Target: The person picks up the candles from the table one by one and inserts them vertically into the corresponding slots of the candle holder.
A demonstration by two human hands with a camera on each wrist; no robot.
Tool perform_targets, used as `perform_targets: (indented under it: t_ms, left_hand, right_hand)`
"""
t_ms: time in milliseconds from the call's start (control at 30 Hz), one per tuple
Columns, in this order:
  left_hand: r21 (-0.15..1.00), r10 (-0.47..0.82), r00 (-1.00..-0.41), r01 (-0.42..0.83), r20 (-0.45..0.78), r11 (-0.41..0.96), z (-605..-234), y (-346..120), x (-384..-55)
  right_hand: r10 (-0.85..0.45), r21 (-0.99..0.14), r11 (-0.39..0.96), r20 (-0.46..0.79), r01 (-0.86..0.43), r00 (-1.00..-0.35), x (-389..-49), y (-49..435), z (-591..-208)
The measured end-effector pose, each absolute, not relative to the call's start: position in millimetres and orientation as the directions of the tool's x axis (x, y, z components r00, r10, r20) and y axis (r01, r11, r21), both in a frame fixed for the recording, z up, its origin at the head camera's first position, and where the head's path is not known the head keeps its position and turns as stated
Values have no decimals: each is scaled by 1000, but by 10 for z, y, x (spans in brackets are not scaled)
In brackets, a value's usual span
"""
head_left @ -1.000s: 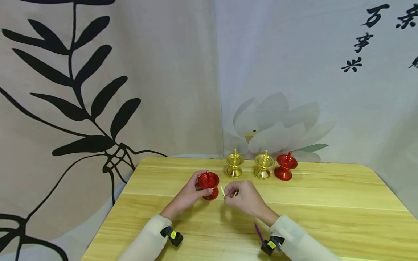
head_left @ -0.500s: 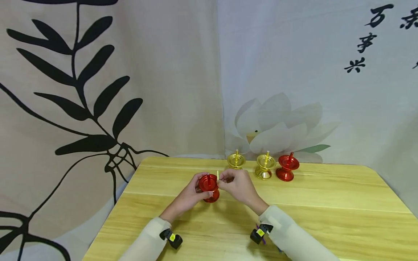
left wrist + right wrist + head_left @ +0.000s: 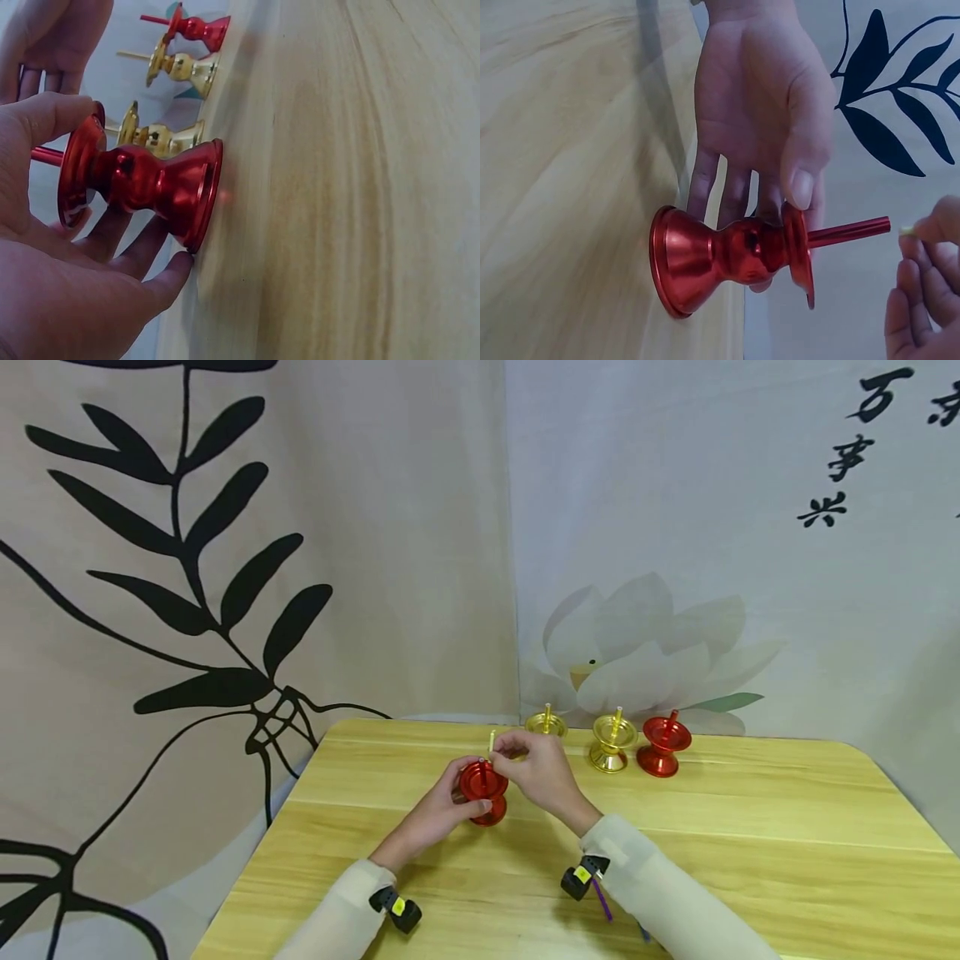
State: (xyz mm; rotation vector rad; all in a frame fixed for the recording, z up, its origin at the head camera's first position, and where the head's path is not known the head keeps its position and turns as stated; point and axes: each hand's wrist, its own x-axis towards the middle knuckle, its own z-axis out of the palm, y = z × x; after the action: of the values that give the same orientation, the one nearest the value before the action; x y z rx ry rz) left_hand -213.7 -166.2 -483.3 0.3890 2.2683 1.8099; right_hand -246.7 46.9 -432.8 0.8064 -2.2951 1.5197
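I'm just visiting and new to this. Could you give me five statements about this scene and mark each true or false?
1. The left hand holds a red candle holder. True.
2. The right hand holds nothing. False: it pinches a small pale yellow stick.
3. All the holders at the back are gold. False: the two gold holders stand beside a rightmost holder that is red.
4. A purple stick shows beside the right sleeve. True.
5. The yellow stick touches the held holder's post. False: the right wrist view shows a gap between them.
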Motion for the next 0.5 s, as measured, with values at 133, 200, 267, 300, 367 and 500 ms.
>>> perform_targets:
  t_ms: [133, 200, 267, 300, 367, 500]
  left_hand:
    - [976, 337, -941, 72, -1, 203, -4844, -1657, -2141]
    - [978, 338, -941, 68, -3, 199, -4847, -1655, -2142]
    - [977, 337, -941, 68, -5, 202, -4846, -1656, -2136]
    - [977, 338, -941, 69, -3, 203, -4845, -1657, -2133]
    - [977, 340, -940, 70, -3, 202, -4841, -1660, -2126]
    - [976, 343, -939, 72, -2, 204, -4843, -1668, -2118]
  right_hand:
    - [-298, -740, 285, 535, -609, -790, -2486, 435, -4331]
    - [-296, -730, 289, 547, -619, -783, -2492, 421, -4330]
    - [-296, -729, 290, 548, -620, -782, -2493, 409, -4322]
    - [-298, -729, 293, 546, -619, -783, -2495, 404, -4322]
    - [-302, -731, 296, 540, -616, -786, -2494, 397, -4318]
    - [-314, -719, 309, 540, -622, -781, -2497, 386, -4317]
